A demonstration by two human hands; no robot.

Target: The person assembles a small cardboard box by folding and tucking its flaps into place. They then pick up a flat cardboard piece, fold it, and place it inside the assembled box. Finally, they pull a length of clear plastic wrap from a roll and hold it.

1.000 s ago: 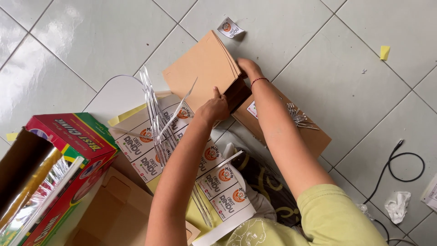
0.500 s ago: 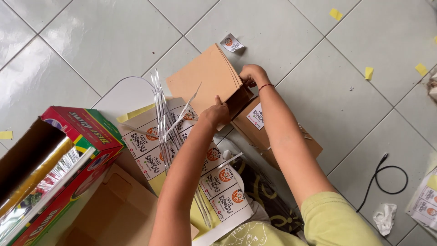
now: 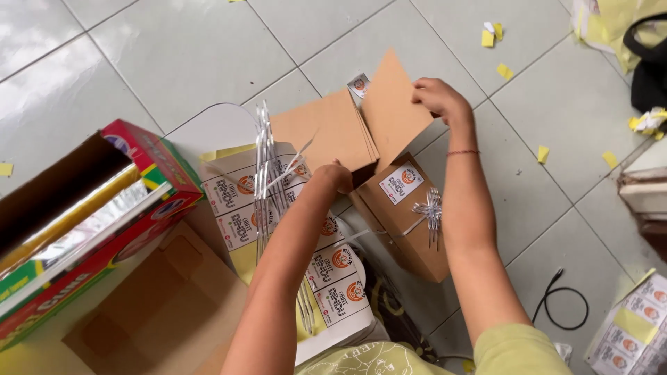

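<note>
My right hand (image 3: 439, 97) grips the top edge of a flat brown cardboard piece (image 3: 392, 111) and tilts it up from a stack of flat brown cardboard pieces (image 3: 321, 135). My left hand (image 3: 335, 176) presses on the near edge of that stack. Right of it lies a closed brown box (image 3: 406, 222) with a round-logo sticker and a silver ribbon bow (image 3: 427, 210). Sheets of white stickers (image 3: 240, 201) with silver ribbon strips (image 3: 264, 173) across them lie under my left arm.
A red and green box of wrap film (image 3: 90, 222) stands open at the left, above a flat brown carton (image 3: 160, 305). A black cable (image 3: 566, 305) and more sticker sheets (image 3: 636, 333) lie at the lower right. Yellow paper scraps (image 3: 500, 42) dot the tiled floor.
My right hand has lifted one cardboard piece away from the stack, opening a gap. The view has shifted, so the ribboned box shows fully.
</note>
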